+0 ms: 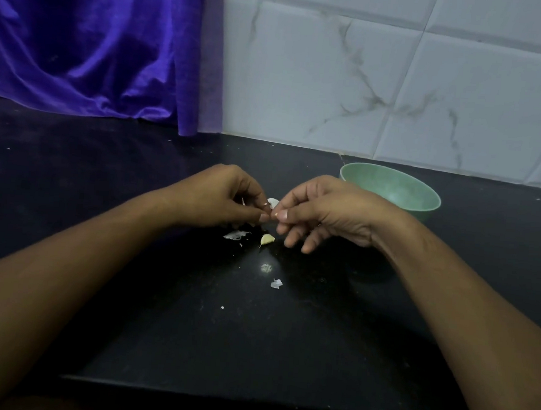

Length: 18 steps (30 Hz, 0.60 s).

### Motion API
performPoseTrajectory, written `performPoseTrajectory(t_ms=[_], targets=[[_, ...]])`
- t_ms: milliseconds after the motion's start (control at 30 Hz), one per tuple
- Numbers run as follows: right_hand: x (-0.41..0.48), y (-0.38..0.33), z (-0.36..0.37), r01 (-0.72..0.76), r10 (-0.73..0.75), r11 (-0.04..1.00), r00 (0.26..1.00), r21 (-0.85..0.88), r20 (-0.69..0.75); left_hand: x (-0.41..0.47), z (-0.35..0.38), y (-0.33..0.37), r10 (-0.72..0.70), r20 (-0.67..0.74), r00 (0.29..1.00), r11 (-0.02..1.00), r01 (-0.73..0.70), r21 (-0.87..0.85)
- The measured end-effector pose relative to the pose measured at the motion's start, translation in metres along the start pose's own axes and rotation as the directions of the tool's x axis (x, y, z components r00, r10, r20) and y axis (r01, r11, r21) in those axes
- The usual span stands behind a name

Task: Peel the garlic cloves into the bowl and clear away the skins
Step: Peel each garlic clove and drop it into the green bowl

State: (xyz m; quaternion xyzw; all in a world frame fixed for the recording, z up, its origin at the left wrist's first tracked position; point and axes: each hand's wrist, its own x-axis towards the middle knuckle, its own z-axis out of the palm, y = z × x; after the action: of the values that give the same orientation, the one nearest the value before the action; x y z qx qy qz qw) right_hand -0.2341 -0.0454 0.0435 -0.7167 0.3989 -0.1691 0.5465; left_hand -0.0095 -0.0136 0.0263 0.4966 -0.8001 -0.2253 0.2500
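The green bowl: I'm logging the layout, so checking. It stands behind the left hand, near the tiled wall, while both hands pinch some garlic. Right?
No. The head view shows the green bowl behind the right hand, not the left hand. The rest holds: both pinch the garlic.

A pale garlic clove [267,239] lies among white skins [236,234], the upright green bowl [392,189] beyond.
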Motion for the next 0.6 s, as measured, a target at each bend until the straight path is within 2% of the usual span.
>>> performPoseTrajectory(t_ms=[100,333,433,600], targets=[[0.001,0.004,0.001,-0.042,0.041,0.999,0.998,0.014,0.036,0.001,-0.001,0.001,0.013,-0.032,0.999,0.997,-0.010,0.081],[0.001,0.015,0.004,-0.010,0.011,0.993,1.000,0.120,-0.005,-0.001,0.009,0.004,0.071,-0.146,0.987,0.997,-0.068,0.025],[-0.001,0.018,0.007,0.037,-0.031,0.991,0.998,0.128,-0.049,-0.002,0.011,0.007,0.090,-0.218,0.972,0.995,-0.095,-0.012],[-0.005,0.026,0.015,0.157,-0.127,0.968,0.979,0.194,-0.159,-0.003,0.018,0.012,0.119,-0.230,0.966,0.990,-0.098,0.102]])
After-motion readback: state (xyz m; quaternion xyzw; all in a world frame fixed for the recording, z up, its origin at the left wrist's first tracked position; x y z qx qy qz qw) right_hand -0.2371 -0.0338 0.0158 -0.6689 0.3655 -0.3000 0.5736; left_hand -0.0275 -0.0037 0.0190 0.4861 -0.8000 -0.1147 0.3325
